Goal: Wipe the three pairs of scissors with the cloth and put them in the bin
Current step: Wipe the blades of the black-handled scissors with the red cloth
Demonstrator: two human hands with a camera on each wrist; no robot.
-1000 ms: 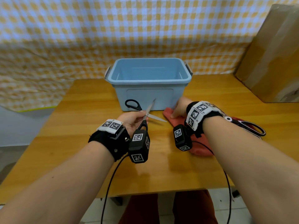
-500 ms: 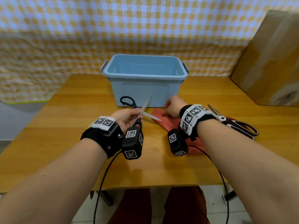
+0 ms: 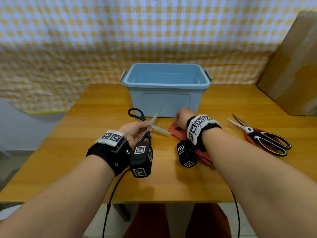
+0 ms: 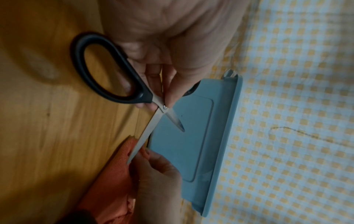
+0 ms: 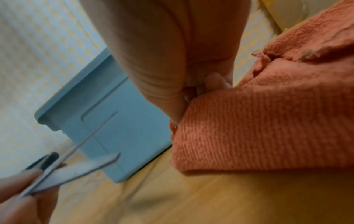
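Observation:
My left hand (image 3: 135,133) grips a pair of black-handled scissors (image 3: 151,125) near the pivot, just above the table, with the blades spread apart. The lower blade's tip reaches the orange-red cloth (image 3: 175,131). My right hand (image 3: 181,117) pinches that cloth's edge (image 5: 258,128) in front of the light blue bin (image 3: 164,83). In the left wrist view the scissors' handle loop (image 4: 114,72) sits under my fingers. A second pair of scissors (image 3: 262,138), with black and white handles, lies to the right, partly on the cloth. No third pair shows.
The wooden table (image 3: 171,182) has its front edge close to me. A large cardboard box (image 3: 295,66) leans at the back right. A yellow checked sheet (image 3: 85,40) hangs behind the bin. What I see of the bin's inside holds nothing.
My right hand has shifted slightly on the cloth's corner by the bin. The left hand keeps the spread scissors in about the same place. The head view has moved.

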